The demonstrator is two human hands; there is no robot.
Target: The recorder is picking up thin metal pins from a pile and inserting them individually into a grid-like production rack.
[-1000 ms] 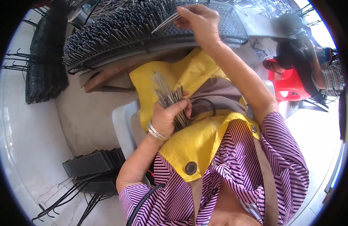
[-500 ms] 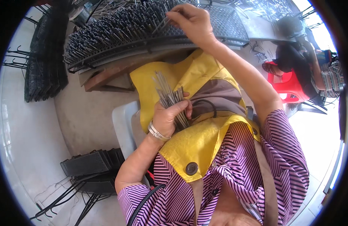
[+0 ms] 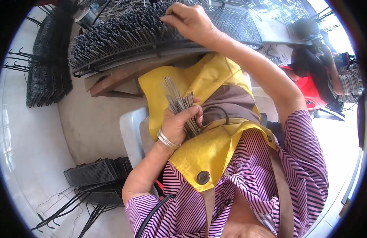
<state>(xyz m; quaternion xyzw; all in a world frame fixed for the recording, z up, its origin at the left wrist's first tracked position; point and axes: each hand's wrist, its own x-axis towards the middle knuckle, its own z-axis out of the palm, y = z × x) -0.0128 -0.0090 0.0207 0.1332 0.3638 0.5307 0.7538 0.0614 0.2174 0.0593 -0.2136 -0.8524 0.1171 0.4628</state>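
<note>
My left hand (image 3: 176, 123) is closed round a bundle of thin grey metal rods (image 3: 176, 95), held upright above my lap. Farther off, my right hand (image 3: 193, 24) reaches over a black perforated metal panel (image 3: 235, 25) with thumb and forefinger pinched together. A thin metal rod (image 3: 164, 28) appears to hang from that pinch, its lower end lost among the others. Dense rows of dark-tipped rods (image 3: 116, 37) stand upright in the panel's holes, left of my right hand. On the right, the panel's holes show bare.
The panel rests on a table with a brown frame (image 3: 112, 79). Loose rods (image 3: 267, 8) lie behind it, near a metal can (image 3: 85, 16). Stacked black mesh panels with hooks (image 3: 48, 67) stand left; black baskets (image 3: 92, 174) sit lower left. A co-worker (image 3: 330, 75) sits right by a red stool (image 3: 310, 93).
My right hand has moved left and slightly down along the panel, bringing the pinched fingers in among the standing rods. My left hand and its bundle have barely moved.
</note>
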